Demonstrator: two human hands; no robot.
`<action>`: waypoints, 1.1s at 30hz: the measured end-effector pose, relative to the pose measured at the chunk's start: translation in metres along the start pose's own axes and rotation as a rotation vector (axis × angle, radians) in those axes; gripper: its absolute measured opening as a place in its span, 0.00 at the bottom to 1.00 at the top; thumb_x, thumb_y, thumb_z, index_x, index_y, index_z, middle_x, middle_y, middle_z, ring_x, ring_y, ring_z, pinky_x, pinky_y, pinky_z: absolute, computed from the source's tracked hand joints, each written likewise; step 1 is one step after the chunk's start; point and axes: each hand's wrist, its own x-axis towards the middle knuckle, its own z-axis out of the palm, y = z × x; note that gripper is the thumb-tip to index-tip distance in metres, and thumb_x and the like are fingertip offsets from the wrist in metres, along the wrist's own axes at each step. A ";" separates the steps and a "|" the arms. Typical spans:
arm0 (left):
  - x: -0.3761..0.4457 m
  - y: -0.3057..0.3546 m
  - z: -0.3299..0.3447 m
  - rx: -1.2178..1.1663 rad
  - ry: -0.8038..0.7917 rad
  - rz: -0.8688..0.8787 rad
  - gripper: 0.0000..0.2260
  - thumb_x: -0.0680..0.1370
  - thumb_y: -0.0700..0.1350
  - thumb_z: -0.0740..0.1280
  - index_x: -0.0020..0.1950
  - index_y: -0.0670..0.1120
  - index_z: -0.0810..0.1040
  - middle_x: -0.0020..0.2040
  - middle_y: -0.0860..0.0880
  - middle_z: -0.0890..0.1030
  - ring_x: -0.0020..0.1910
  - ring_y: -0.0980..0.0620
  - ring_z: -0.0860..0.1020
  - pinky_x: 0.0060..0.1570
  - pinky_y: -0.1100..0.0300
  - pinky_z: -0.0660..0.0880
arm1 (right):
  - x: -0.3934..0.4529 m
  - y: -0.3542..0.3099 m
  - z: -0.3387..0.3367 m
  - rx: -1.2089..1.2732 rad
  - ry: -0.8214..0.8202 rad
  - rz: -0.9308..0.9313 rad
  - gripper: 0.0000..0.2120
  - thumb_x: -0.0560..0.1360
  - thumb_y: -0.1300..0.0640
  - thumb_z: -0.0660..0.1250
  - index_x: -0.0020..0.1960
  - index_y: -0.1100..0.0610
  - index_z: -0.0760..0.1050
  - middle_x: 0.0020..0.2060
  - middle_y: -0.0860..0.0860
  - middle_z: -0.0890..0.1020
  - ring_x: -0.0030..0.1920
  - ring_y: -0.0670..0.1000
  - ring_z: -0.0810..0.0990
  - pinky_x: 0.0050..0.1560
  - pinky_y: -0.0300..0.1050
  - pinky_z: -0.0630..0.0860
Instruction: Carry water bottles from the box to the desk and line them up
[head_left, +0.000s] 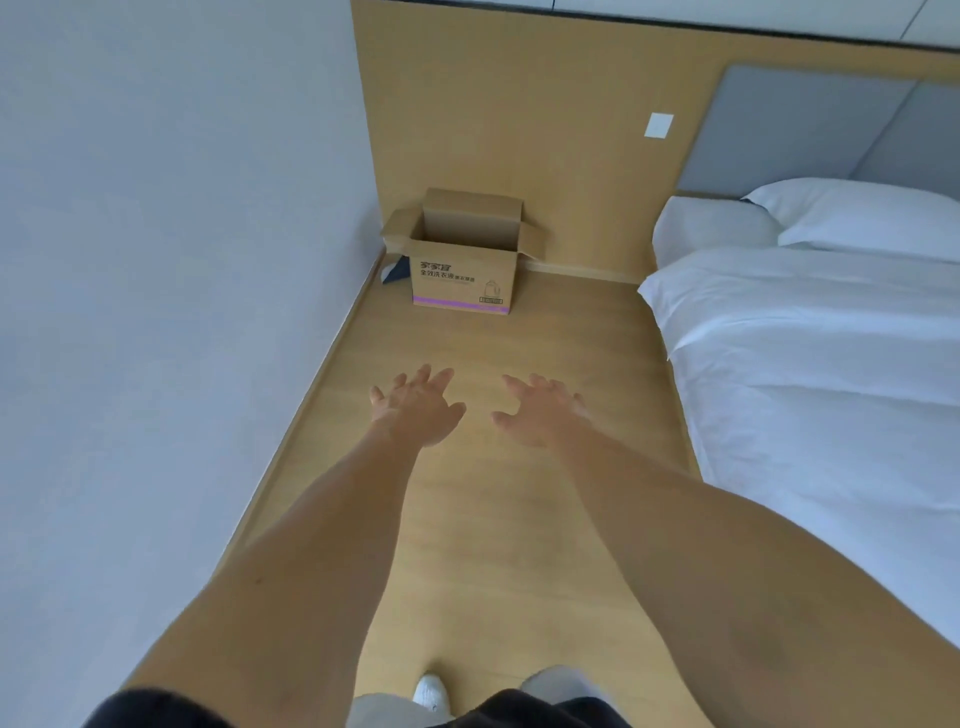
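- Cardboard box (462, 270): stands on the wooden floor (493, 519) in the far corner, against the wood-panel wall (519, 130) and near the grey wall (156, 260) on the left; top flaps open; printed text and a purple stripe on its front; contents cannot be seen.
- Water bottles: none visible; whether any are inside the box cannot be told.
- Left hand (418, 410): stretched forward above the floor, fingers spread apart, holding nothing; well short of the box.
- Right hand (540, 413): stretched forward beside the left, fingers apart and slightly bent, holding nothing.
- Dark item (393, 273): on the floor just left of the box, partly hidden.
- Bed (831, 364): on the right, white bedding, white pillow (857, 218) at its head.
- Wall switch (658, 125): white, on the wood panel.
- Shoe (430, 691): white, bottom edge.
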 end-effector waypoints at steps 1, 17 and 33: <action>0.013 -0.006 -0.005 0.001 -0.009 0.011 0.28 0.82 0.62 0.55 0.81 0.60 0.53 0.82 0.53 0.53 0.80 0.45 0.55 0.74 0.35 0.54 | 0.010 -0.006 -0.005 -0.003 0.002 0.006 0.32 0.78 0.34 0.56 0.79 0.38 0.50 0.80 0.50 0.55 0.79 0.56 0.54 0.74 0.60 0.55; 0.236 -0.043 -0.059 0.021 -0.036 0.067 0.27 0.82 0.61 0.55 0.81 0.58 0.54 0.82 0.51 0.55 0.79 0.44 0.56 0.75 0.35 0.52 | 0.235 -0.046 -0.055 0.048 -0.018 0.036 0.32 0.78 0.33 0.56 0.79 0.38 0.53 0.79 0.51 0.58 0.78 0.57 0.55 0.73 0.61 0.56; 0.510 -0.030 -0.160 0.037 -0.049 0.077 0.27 0.82 0.57 0.56 0.81 0.56 0.55 0.80 0.51 0.59 0.77 0.43 0.60 0.73 0.35 0.57 | 0.501 -0.051 -0.167 0.093 -0.042 0.029 0.33 0.78 0.34 0.57 0.79 0.39 0.52 0.79 0.51 0.59 0.78 0.57 0.55 0.74 0.62 0.56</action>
